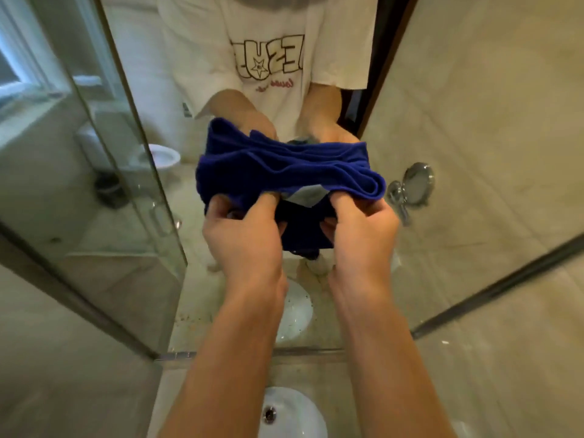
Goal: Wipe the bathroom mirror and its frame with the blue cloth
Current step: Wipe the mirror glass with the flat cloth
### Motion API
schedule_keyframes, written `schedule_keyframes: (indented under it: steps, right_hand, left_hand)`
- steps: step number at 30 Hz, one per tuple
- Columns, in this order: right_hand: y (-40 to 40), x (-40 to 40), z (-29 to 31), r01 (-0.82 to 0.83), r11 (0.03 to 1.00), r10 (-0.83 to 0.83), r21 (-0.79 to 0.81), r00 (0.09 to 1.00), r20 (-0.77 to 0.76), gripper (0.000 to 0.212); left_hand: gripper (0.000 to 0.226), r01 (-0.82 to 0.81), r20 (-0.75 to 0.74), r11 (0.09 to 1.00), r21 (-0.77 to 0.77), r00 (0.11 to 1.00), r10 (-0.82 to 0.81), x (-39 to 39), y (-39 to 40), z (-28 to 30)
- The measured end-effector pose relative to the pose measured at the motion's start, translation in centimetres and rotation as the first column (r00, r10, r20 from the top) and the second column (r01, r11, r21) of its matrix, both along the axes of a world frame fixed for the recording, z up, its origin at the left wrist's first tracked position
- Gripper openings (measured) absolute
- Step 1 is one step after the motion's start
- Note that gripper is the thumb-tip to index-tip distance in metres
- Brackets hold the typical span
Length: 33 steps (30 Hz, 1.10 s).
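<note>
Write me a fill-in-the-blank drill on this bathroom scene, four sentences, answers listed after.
1. Both hands grip a bunched cloth whose colour is ____.
2. The left hand and right hand hold the cloth in front of the ____.
3. Below the forearms sits a white ____ with a metal drain.
4. The round chrome mirror is mounted on the wall to the person's ____.

Answers: blue; mirror; sink; right

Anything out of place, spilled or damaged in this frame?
Mostly normal: both hands, left hand and right hand, grip the bunched blue cloth before the mirror. Small brownish specks lie along the counter's reflection at the mirror's base.
</note>
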State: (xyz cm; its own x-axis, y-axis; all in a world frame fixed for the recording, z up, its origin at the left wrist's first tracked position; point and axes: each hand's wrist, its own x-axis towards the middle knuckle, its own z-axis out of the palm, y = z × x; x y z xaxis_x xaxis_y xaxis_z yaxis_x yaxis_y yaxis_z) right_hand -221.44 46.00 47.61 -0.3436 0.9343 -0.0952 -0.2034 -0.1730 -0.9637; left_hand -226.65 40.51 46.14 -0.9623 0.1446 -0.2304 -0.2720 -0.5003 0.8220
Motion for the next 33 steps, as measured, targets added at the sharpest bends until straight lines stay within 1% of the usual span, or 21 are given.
schedule_keyframes:
  steps: [3, 6, 9, 12, 14, 16, 17, 19, 21, 26, 29, 33]
  right_hand:
    - [3.3, 2.7, 0.1, 0.028, 0.998, -0.029, -0.055, 0.999, -0.015, 0.018]
    - [4.9, 4.2, 0.0, 0.081, 0.994, -0.085, -0.072, 0.995, -0.056, 0.017]
    - [4.1, 3.2, -0.5, 0.120, 0.991, -0.123, -0.059, 0.991, -0.059, 0.022]
    - [2.8, 1.7, -0.6, 0.075, 0.997, -0.075, -0.005, 0.997, -0.011, 0.041]
    - [3.0, 1.9, -0.3, 0.006, 1.000, -0.006, 0.011, 0.999, 0.043, 0.043]
    - [4.3, 3.0, -0.1, -0.018, 0.999, 0.016, 0.028, 0.998, 0.055, 0.043]
    - [5.3, 3.9, -0.1, 0.019, 0.998, -0.023, 0.061, 0.998, 0.066, 0.040]
    - [7.7, 5.9, 0.2, 0.086, 0.988, -0.094, 0.129, 0.994, 0.059, 0.027]
    - [10.5, 7.8, 0.5, 0.104, 0.982, -0.108, 0.159, 0.994, 0.013, 0.019]
    - [15.8, 12.3, 0.1, 0.091, 0.985, -0.090, 0.147, 0.996, -0.016, 0.022]
    - [18.6, 14.9, -0.2, 0.070, 0.990, -0.067, 0.121, 0.997, -0.025, 0.019]
    - [22.9, 18.4, 0.2, 0.105, 0.990, -0.101, 0.092, 0.994, -0.046, 0.022]
  left_hand:
    - [0.032, -0.059, -0.006, 0.998, 0.005, 0.998, 0.059, 2.9, 4.1, -0.3]
    - [0.030, -0.013, 0.044, 1.000, 0.029, 0.999, 0.012, 4.9, 6.1, -0.3]
    - [0.025, 0.019, 0.059, 0.999, 0.051, 0.998, -0.022, 4.7, 5.4, -0.6]
    - [0.019, -0.046, 0.088, 0.998, 0.042, 0.995, 0.043, 3.7, 4.2, -0.8]
    - [0.019, -0.091, 0.088, 0.995, 0.039, 0.992, 0.088, 3.8, 4.4, -0.8]
    - [0.019, -0.065, 0.065, 0.998, 0.019, 0.996, 0.064, 4.7, 5.4, -0.5]
    - [0.021, -0.023, 0.060, 1.000, 0.019, 0.998, 0.021, 5.5, 6.2, -0.3]
    - [0.025, 0.046, 0.065, 0.998, 0.047, 0.997, -0.049, 7.2, 8.3, 0.2]
    - [0.027, 0.064, 0.066, 0.995, 0.082, 0.995, -0.069, 9.1, 10.8, 0.5]
    - [0.035, 0.044, 0.060, 0.993, 0.114, 0.997, -0.051, 13.3, 16.5, 0.0]
    - [0.035, 0.034, 0.044, 0.989, 0.142, 0.998, -0.040, 15.5, 19.3, -0.2]
    - [0.040, 0.091, 0.061, 0.985, 0.143, 0.993, -0.101, 18.7, 23.0, 0.1]
